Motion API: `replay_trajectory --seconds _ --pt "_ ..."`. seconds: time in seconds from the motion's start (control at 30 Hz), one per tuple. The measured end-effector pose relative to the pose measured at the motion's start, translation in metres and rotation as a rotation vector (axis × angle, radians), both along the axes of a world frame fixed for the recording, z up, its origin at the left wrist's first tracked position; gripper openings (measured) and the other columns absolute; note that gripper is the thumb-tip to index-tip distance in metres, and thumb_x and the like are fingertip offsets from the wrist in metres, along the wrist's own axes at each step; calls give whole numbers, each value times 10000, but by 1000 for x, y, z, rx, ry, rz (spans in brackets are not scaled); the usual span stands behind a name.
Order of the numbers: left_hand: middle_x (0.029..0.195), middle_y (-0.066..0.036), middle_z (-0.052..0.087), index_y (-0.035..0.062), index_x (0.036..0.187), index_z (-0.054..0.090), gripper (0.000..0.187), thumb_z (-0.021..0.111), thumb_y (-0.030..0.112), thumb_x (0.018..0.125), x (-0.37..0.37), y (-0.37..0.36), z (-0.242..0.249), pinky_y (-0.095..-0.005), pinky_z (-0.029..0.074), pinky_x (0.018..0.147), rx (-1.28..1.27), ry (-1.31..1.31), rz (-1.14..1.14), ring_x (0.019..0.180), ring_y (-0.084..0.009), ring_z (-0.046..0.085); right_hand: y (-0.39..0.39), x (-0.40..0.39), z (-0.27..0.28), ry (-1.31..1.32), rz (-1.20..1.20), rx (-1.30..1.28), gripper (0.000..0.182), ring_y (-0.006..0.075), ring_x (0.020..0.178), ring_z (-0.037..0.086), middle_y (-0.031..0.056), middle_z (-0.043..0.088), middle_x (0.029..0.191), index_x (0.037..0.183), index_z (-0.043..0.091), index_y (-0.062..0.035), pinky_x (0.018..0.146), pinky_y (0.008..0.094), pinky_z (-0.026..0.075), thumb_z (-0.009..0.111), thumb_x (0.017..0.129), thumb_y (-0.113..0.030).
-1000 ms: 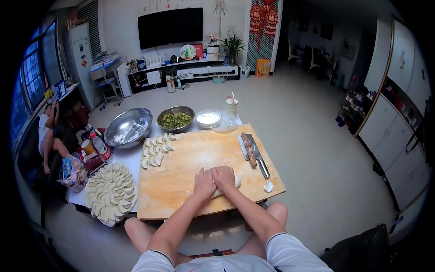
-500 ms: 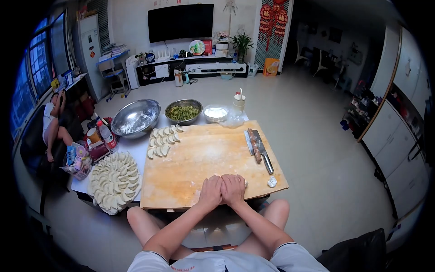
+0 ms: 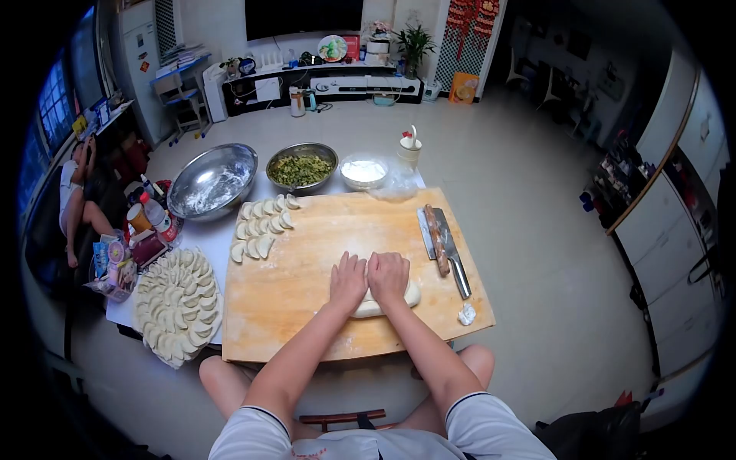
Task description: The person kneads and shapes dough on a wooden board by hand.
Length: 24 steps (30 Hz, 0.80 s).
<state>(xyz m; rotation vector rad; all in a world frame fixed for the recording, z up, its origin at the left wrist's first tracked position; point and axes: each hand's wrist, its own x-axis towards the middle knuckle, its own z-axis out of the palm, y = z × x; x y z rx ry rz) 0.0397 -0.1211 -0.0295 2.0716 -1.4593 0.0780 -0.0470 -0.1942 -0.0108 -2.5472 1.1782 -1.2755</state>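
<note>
A pale lump of dough (image 3: 371,309) lies on the wooden board (image 3: 291,307), partly covered by my hands. My left hand (image 3: 349,280) presses on it with the fingers stretched forward, slightly apart. Beside it, my right hand (image 3: 389,276) bears down on the dough with its fingers curled over; their tips are hidden. To the right on the board are a cleaver (image 3: 457,268), a rolling pin (image 3: 438,241) lying along its blade, and a small floury scrap of dough (image 3: 466,313). Rows of dumplings (image 3: 262,222) sit at the board's far left corner.
Left of the board stands a round tray packed with dumplings (image 3: 178,307). Behind are a floury steel bowl (image 3: 213,184), a bowl of green filling (image 3: 302,167), a bowl of flour (image 3: 364,172) and a cup (image 3: 409,152). A person (image 3: 77,192) sits at far left.
Both hands have moved forward, away from my body, and slightly apart, so more of the dough shows. The left fingers have straightened. The camera view has tilted down.
</note>
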Motion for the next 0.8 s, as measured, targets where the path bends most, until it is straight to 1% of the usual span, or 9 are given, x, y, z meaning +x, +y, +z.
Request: replay_trajectory --seconds 0.03,0.13,0.23,0.27,0.37,0.47,0.57,0.67,0.8 --pt "1212 -206 611 66 1189 594 312 445 246 982 2 -3 -3 -565 373 1043 -102 -78 33 1334 -413 443 -4 5 1 -7 -23 -22 271 293 823 619 82 683 774 772 711 -77 851 445 411 566 920 -253" --pt "1326 -185 566 72 1291 541 363 449 242 983 1 4 8 -599 332 1086 31 5 -4 1373 -416 406 1 4 10 -5 -27 -71 295 291 891 632 92 695 799 818 724 -63 827 474 418 548 941 -264" --pt "1345 -178 563 72 1270 554 345 461 237 981 -11 26 33 -620 299 1113 179 127 -95 1388 -419 389 21 -11 29 408 10 288 331 300 917 642 109 702 835 845 729 -40 848 473 415 533 952 -285" --pt "1290 -160 593 79 1261 559 333 484 228 972 -15 34 28 -627 276 1130 123 95 -98 1381 -407 399 29 -18 32 411 50 299 366 313 918 647 122 704 852 824 721 -35 852 466 417 517 958 -307" --pt "1284 -156 598 80 1266 549 391 535 302 944 -21 56 42 -634 303 1102 225 259 -154 1362 -402 423 46 -43 18 224 183 130 271 288 934 633 92 698 861 851 715 -65 852 462 410 563 932 -273" --pt "1306 -166 580 77 1285 528 501 643 327 866 -29 86 71 -630 337 1069 249 297 -292 1323 -380 462 69 -73 28 37 258 -33 150 264 956 607 61 682 932 891 702 -100 864 450 402 617 897 -223" --pt "1335 -175 550 45 1311 501 627 726 298 783 -55 106 92 -588 374 1048 269 -82 -336 1286 -364 487 90 -92 49 87 234 -17 129 261 968 580 56 650 996 967 682 -104 882 439 396 654 864 -177" --pt "1352 -176 528 10 1313 493 638 731 235 766 -66 110 51 -558 392 1042 112 -115 -335 1272 -358 492 102 -99 46 3 234 -162 176 279 960 578 81 638 1012 1001 668 -79 880 441 404 625 866 -182" --pt "1355 -179 530 -3 1290 504 573 702 191 788 -69 109 29 -553 391 1042 -175 -215 -256 1294 -358 483 89 -99 19 -74 329 -241 209 296 933 579 96 632 970 1019 653 -62 861 460 414 587 863 -184"
